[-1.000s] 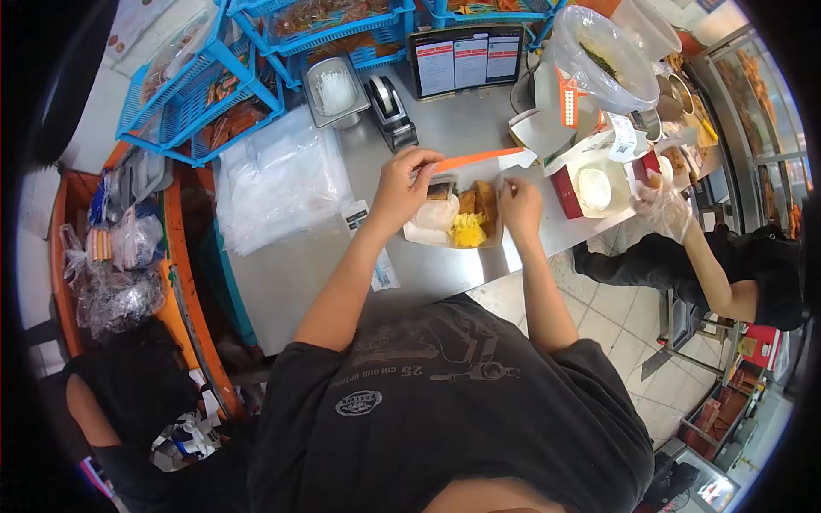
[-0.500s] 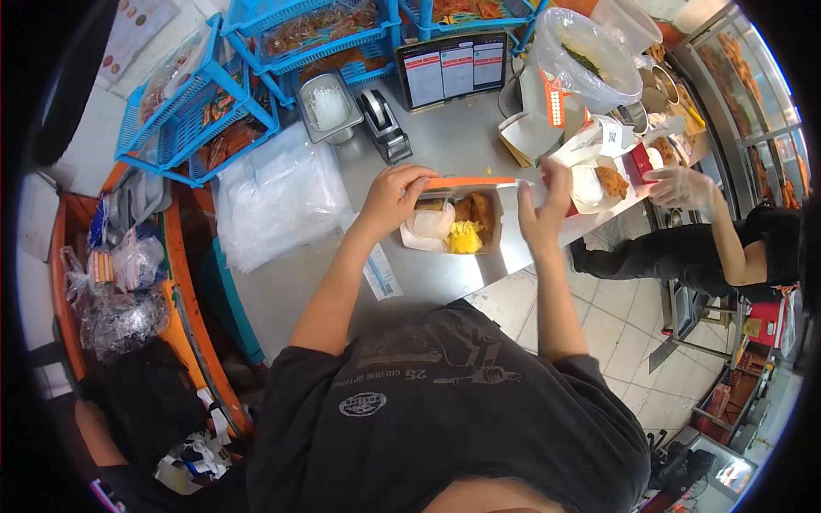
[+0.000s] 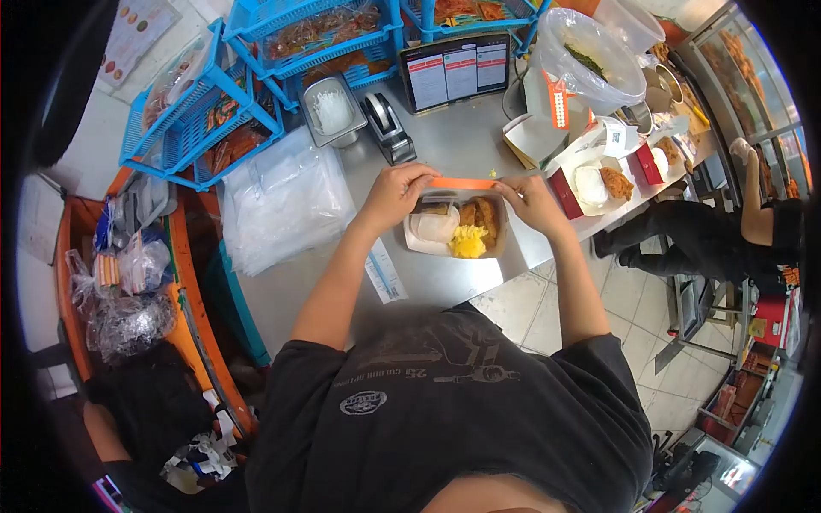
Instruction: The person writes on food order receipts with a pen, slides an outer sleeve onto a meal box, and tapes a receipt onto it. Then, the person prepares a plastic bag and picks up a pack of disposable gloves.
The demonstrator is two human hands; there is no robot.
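In the head view, an open paper meal box (image 3: 425,248) sits on the steel worktop (image 3: 470,128) in front of the person, close to the near edge. Its walls are pale and flare outward to a roughly rectangular rim. Inside, a smooth whitish mound (image 3: 433,227) fills the left part, with a small brown item behind it that is too hidden to name. Golden-brown fried pieces (image 3: 487,222) lie at the far right, and a bright yellow, crumbly heap (image 3: 468,243) takes the near middle. Along the far side runs a narrow, flat orange strip (image 3: 463,183), nearly level; its join to the box cannot be made out. The left hand (image 3: 395,197) pinches the left end of this strip between thumb and fingers, and the right hand (image 3: 534,207) grips the right end in the same way. A printed paper slip (image 3: 385,272) lies just left of the box, with a stack of clear plastic bags (image 3: 282,205) farther left. Beyond the left hand stands a black tape dispenser (image 3: 387,128); to the right, an open red-and-white box (image 3: 564,193) holds a white mound and a fried piece.
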